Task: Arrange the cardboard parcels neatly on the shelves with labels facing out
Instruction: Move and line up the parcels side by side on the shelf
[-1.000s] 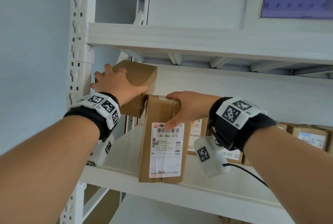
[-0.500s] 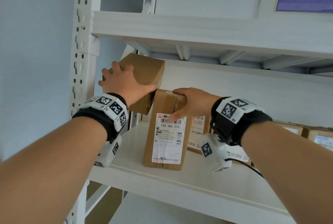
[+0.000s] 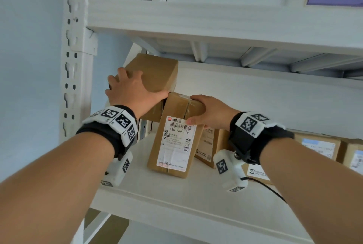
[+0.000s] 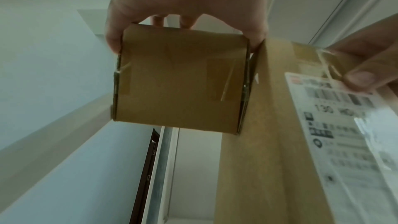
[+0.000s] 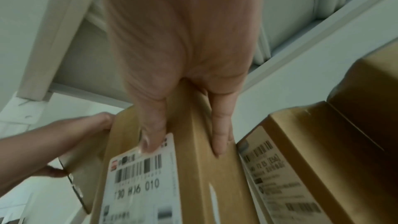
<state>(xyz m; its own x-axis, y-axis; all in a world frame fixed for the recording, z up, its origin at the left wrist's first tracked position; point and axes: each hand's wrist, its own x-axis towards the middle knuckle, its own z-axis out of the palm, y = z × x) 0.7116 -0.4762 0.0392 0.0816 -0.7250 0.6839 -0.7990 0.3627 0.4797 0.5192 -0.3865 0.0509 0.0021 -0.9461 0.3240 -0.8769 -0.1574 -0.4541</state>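
A tall cardboard parcel (image 3: 173,143) stands upright on the white shelf board (image 3: 176,194), its white label facing out. My right hand (image 3: 204,113) grips its top, thumb on the label (image 5: 148,144) and fingers over the top edge. A smaller plain cardboard box (image 3: 157,72) is held in the air to its left, touching the tall parcel's upper left corner. My left hand (image 3: 133,92) grips this box from above, thumb and fingers around its sides (image 4: 181,81). No label shows on the small box.
More labelled parcels (image 3: 318,149) stand in a row to the right on the same shelf, one (image 3: 208,143) just behind the tall parcel. The white perforated upright post (image 3: 76,57) is at the left. The upper shelf board (image 3: 216,21) hangs close above.
The tall parcel has been pushed further back on the shelf. The small box has moved with it, staying against its top left corner. Both hands keep their holds.
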